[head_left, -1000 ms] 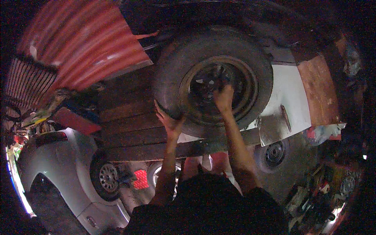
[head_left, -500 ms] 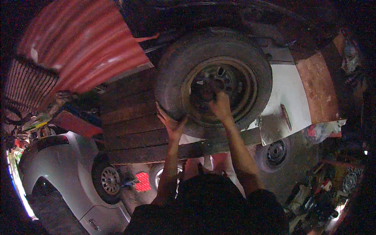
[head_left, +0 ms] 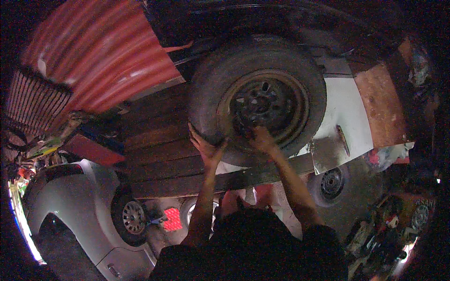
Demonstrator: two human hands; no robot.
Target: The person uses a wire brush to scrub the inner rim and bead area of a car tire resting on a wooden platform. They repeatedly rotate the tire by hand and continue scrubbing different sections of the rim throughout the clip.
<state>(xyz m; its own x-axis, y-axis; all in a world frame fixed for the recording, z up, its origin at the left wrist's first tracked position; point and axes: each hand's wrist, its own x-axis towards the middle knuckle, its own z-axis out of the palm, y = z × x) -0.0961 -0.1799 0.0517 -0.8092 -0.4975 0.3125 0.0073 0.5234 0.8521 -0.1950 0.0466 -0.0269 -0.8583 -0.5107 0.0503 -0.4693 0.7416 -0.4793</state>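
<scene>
The wheel is occupying the upper centre of the frame, its tyre and rim appearing joined; whether fastening is finished or outstanding cannot be told. The left hand is resting, fingers spread, against the tyre's lower left. The right hand is lying over the rim's lower part, apart from the left; blur is concealing whether it is gripping anything. Darkness is obscuring the wheel's centre and top. At lower left, a silver car is running off frame.
</scene>
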